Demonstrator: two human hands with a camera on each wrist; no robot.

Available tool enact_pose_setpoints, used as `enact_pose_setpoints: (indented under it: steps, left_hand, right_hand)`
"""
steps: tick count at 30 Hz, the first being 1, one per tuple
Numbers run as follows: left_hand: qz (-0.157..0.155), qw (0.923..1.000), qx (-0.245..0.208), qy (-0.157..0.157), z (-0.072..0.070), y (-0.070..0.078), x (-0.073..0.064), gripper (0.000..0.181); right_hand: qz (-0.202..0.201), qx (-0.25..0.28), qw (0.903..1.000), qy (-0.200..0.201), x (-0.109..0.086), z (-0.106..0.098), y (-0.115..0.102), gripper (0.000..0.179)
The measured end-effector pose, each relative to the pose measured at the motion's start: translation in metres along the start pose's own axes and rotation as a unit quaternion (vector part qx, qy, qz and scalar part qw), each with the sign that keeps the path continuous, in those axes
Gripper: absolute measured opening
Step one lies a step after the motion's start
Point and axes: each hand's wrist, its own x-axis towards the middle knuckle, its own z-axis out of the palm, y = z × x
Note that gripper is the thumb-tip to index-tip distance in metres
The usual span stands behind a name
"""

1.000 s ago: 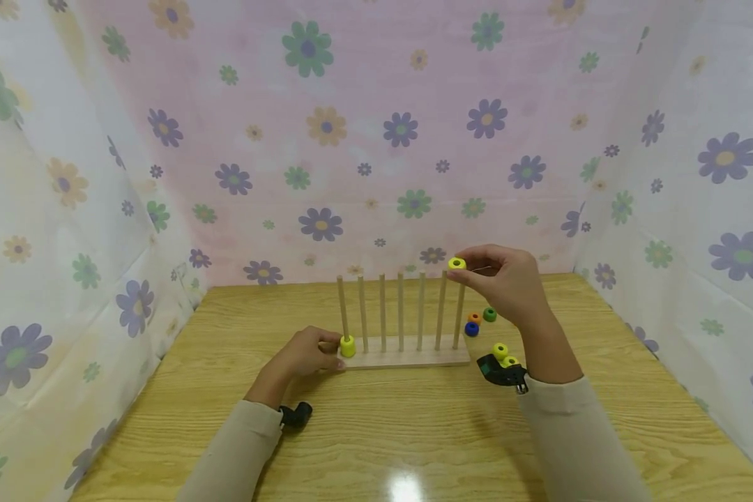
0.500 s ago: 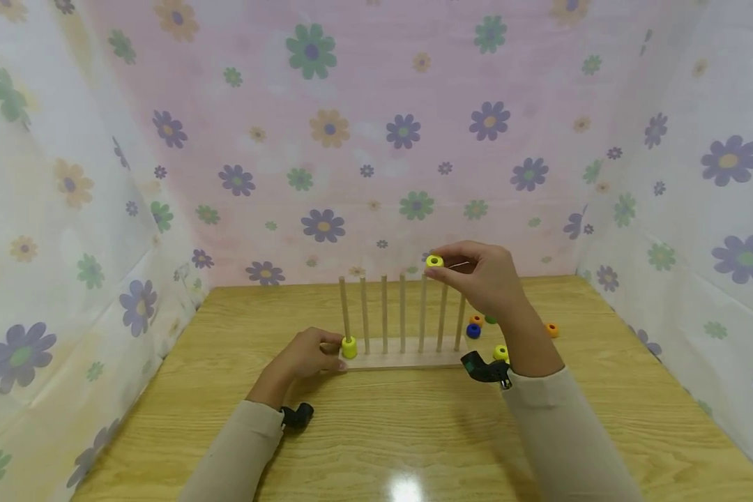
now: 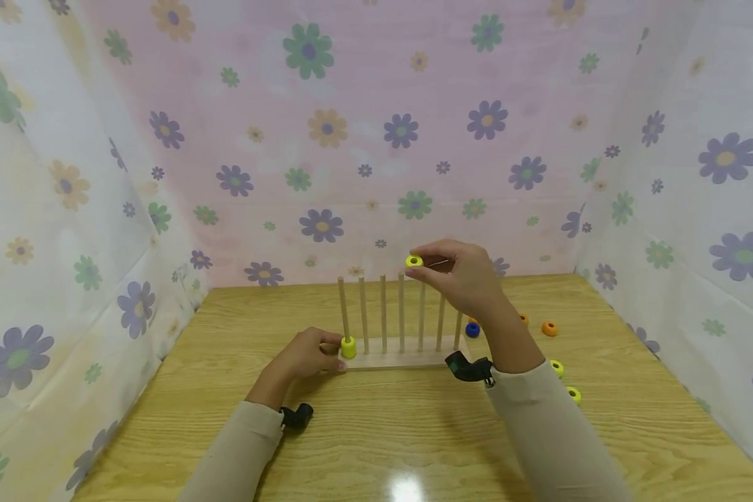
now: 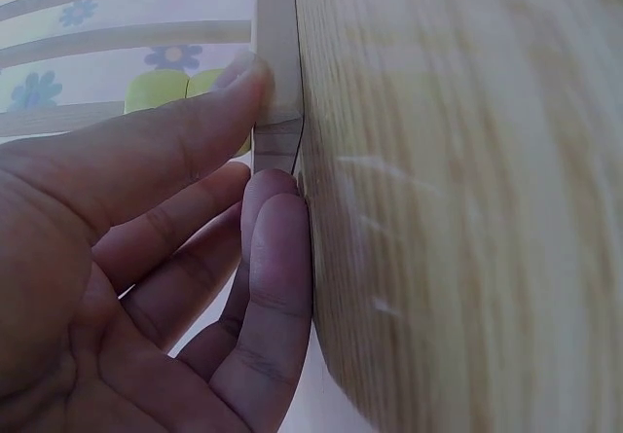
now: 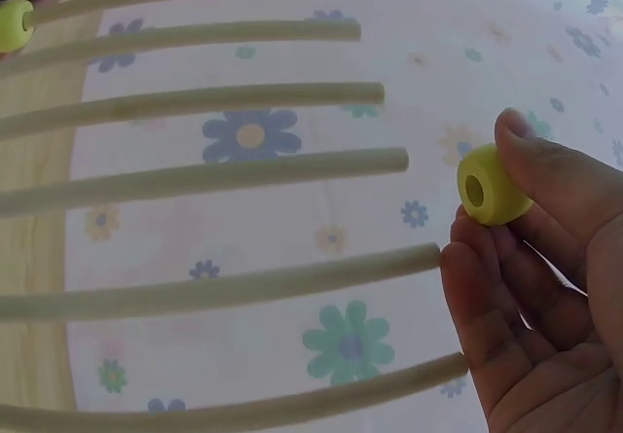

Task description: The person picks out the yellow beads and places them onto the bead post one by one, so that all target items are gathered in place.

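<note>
A wooden peg rack (image 3: 389, 360) with a row of several upright pegs stands on the table. My left hand (image 3: 304, 353) grips the left end of its base; in the left wrist view the thumb lies over the base (image 4: 277, 54) and fingertips meet its end. Yellow beads (image 3: 348, 348) are stacked at the foot of the leftmost peg. Between thumb and fingers, my right hand (image 3: 461, 277) pinches another yellow bead (image 3: 414, 261), held near the tops of the middle pegs. The right wrist view shows that bead's hole (image 5: 476, 190) facing the pegs, off their tips.
Right of the rack lie a blue bead (image 3: 473, 330), orange beads (image 3: 549, 328) and yellow beads (image 3: 556, 368), some partly hidden by the right arm. A flowered cloth (image 3: 376, 174) hangs behind and along both sides of the wooden table (image 3: 364, 432).
The right hand has moved left with the yellow bead, from above the rightmost pegs to near the middle ones. The left hand has stayed at the base.
</note>
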Motion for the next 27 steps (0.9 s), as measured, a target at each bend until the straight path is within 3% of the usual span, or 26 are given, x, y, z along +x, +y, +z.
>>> enact_pose_setpoints:
  steps: [12,27]
  left_hand:
    - [-0.002,0.9999,-0.010,0.004,-0.001,0.001,0.000,0.057]
    - [0.002,1.0000,0.005,0.005,0.001,-0.003,0.002,0.055]
  right_hand:
    - [-0.028,-0.008,0.9994,-0.016,0.006,0.012,-0.008,0.035]
    - [-0.015,0.025,0.9991,-0.031,0.011,0.026,-0.014,0.036]
